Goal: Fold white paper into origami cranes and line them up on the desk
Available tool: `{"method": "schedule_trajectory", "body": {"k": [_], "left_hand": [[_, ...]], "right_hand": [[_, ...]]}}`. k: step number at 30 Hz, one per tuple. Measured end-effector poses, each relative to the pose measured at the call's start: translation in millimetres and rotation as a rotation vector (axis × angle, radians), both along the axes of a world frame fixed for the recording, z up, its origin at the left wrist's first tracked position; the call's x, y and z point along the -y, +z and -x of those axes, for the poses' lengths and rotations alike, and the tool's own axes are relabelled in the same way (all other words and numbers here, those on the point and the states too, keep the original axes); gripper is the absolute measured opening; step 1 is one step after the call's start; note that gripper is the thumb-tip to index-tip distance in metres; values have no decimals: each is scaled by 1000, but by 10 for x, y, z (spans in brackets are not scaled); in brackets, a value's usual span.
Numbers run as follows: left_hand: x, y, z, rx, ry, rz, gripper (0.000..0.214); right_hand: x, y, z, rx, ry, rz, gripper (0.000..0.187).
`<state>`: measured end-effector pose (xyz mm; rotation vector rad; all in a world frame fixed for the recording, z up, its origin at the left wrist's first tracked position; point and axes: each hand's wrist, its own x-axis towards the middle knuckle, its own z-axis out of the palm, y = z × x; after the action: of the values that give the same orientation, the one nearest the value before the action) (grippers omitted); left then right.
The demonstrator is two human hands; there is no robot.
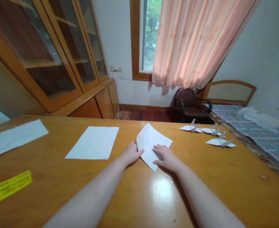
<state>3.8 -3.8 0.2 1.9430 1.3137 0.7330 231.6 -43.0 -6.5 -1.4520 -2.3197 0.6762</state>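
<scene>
Folded white paper sheet (152, 144), lying on the bench (248, 177) between the hands, its long axis directed away from the wearer, one point forward. The right hand (166, 157) is laid open on the sheet, apparently to pin it; the left hand (132, 153), also unclenched, is held against its left edge, seemingly as a steadying stop. Three origami cranes (207, 131) are set to the sheet's right; a flat white sheet (93, 143) is placed to its left.
</scene>
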Motion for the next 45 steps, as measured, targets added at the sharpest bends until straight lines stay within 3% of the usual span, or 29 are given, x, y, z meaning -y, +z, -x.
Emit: {"method": "schedule_trajectory", "body": {"k": [5, 12, 15, 19, 21, 27, 34, 39, 45], "left_hand": [[43, 16, -26, -4, -169, -18, 45], [186, -16, -91, -308, -356, -74, 64], [282, 16, -123, -455, -439, -78, 67], [401, 97, -149, -611, -506, -69, 89], [430, 111, -156, -642, -509, -62, 87], [363, -13, -162, -605, -401, -168, 52], [277, 2, -106, -488, -342, -256, 45], [240, 52, -68, -439, -339, -271, 42], [206, 43, -55, -420, -316, -233, 48]], "right_hand": [[-11, -14, -9, -28, 3, 6, 66], [-11, 35, -4, -172, 44, -1, 45], [-5, 27, -5, -276, 38, -31, 48], [0, 10, 2, -375, 10, -54, 50], [-1, 10, 7, -385, 4, -44, 49], [2, 37, 11, -380, -4, -35, 45], [42, 111, 72, -244, -36, -34, 32], [59, 103, 109, -187, 18, -73, 38], [85, 56, 115, -236, 114, -32, 62]]}}
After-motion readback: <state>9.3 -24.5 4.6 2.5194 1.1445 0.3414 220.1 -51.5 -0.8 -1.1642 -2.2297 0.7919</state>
